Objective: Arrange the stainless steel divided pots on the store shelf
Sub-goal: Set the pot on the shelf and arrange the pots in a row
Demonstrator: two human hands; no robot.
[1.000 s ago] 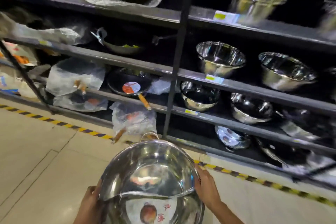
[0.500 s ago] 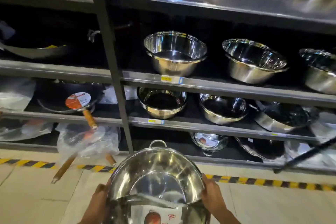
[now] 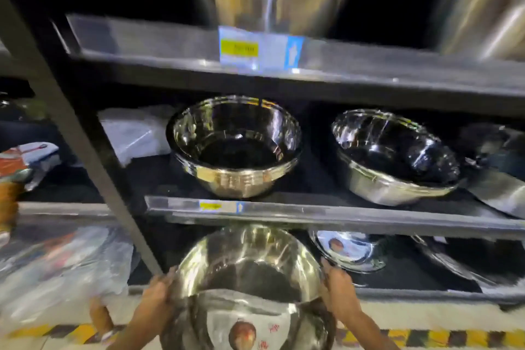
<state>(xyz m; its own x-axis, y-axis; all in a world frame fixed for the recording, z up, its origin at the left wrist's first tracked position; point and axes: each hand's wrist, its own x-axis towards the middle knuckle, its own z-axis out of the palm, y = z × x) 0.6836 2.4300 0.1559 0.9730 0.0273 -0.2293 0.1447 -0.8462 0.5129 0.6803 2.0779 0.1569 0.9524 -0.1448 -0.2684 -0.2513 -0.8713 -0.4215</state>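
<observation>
Here both hands hold one divided pot (image 3: pixel 247 278) by its rim, low in the view and in front of the shelf unit. Left hand (image 3: pixel 154 297) clasps the rim's left side, fingers curled over the edge; right hand (image 3: pixel 338 288) clasps the right side the same way. Pot is tilted with its open mouth facing the camera; a curved divider crosses the inside, and a label (image 3: pixel 244 331) with a round picture sits on the nearer part. Pot is off the shelves, held just below the front lip of the middle shelf (image 3: pixel 326 212). On that shelf stand two steel bowls, apart from each other: left bowl (image 3: pixel 235 148) upright, right bowl (image 3: pixel 395 156) tilted toward the front. A yellow tag (image 3: pixel 210 205) sits on the shelf lip below the left bowl. The upper shelf (image 3: pixel 369 65) carries a yellow and blue price tag (image 3: pixel 260 50) and blurred steel vessels above it, type not readable. On the bottom shelf (image 3: pixel 426 294), to the right of the held pot, lies another pot (image 3: pixel 348 250) with a similar round sticker. A dark upright post (image 3: pixel 76 133) runs aslant at the left; beyond it, plastic-wrapped goods (image 3: pixel 56 264), blurred. A yellow and black floor stripe (image 3: pixel 454 338) runs along the bottom edge. The whole frame is motion-blurred.
</observation>
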